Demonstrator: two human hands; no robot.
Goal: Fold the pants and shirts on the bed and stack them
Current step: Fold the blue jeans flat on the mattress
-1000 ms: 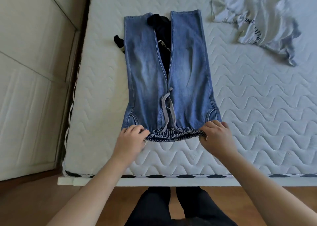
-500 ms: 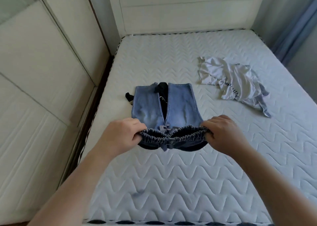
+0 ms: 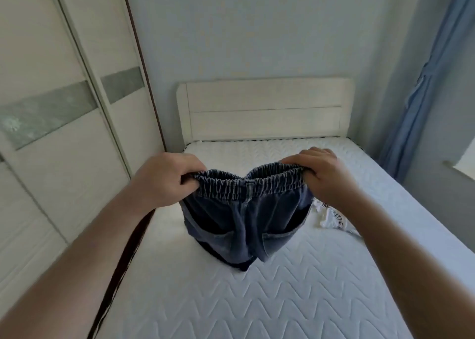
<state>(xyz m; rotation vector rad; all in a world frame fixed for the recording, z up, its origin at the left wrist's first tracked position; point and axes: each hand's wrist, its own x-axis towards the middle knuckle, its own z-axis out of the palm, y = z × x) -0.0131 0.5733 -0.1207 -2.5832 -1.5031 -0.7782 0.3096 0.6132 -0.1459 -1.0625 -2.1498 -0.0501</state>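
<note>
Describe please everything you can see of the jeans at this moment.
The jeans are dark blue denim with a gathered elastic waistband and two patch pockets facing the camera. They are lifted by the waistband: the left hand grips one end and the right hand grips the other, so the band sags a little in the middle. The fabric hangs down from it, and the lowest part reaches the white quilted mattress. The legs are hidden behind the hanging part.
</note>
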